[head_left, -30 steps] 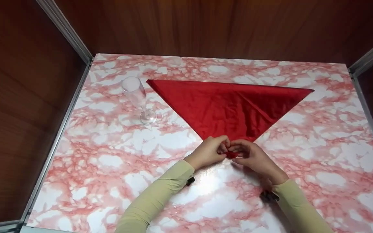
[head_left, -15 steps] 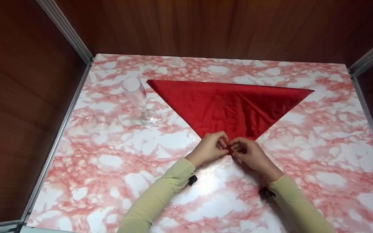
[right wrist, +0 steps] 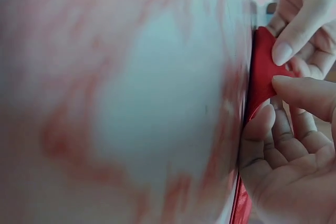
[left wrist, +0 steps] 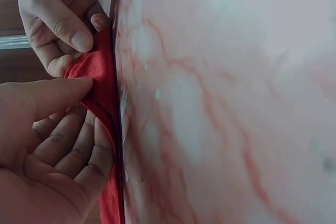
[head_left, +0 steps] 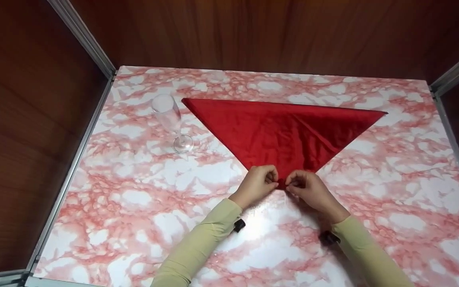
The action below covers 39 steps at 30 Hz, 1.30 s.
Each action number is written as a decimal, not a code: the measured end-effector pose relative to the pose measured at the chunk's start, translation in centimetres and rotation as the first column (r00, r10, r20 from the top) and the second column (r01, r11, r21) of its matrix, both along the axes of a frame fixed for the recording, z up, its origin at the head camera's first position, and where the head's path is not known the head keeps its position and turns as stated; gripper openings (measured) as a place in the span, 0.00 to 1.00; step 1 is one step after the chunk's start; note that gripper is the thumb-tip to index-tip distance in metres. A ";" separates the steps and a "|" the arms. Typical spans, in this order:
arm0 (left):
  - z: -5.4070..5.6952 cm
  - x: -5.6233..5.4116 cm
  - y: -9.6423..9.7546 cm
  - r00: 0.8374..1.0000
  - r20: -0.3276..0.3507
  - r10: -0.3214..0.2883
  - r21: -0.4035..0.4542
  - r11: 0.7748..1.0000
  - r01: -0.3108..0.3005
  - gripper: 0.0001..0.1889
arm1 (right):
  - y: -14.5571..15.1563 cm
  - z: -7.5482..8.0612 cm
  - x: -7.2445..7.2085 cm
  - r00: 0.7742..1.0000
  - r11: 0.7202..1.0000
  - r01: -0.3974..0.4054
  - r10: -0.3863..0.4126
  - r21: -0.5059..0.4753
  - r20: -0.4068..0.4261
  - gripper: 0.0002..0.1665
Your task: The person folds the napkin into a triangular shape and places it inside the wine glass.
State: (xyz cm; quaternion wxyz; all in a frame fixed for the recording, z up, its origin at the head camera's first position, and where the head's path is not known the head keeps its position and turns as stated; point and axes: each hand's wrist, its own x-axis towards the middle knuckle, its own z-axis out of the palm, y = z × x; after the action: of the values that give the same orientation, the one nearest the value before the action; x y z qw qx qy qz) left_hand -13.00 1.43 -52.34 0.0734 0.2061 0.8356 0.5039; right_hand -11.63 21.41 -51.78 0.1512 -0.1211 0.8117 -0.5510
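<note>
The left hand (head_left: 256, 184) and right hand (head_left: 312, 192) drew slightly apart, and the near end of the red cloth (head_left: 271, 133) shifted away from the person.

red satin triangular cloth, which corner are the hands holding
The near corner, pinched by the left hand and right hand; the far-left corner and far-right corner lie untouched.
</note>
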 end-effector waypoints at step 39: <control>-0.3 -0.6 -0.5 0.999 0.005 -0.036 -0.079 0.996 0.036 0.12 | -0.5 -0.6 -0.4 0.992 0.993 0.042 -0.028 0.111 -0.123 0.17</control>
State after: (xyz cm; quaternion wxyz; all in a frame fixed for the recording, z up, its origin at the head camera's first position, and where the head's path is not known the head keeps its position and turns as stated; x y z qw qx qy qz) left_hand -13.59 0.91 -52.61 0.0922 0.2171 0.8509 0.4694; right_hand -12.02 20.93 -52.37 0.0987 -0.1313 0.8512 -0.4984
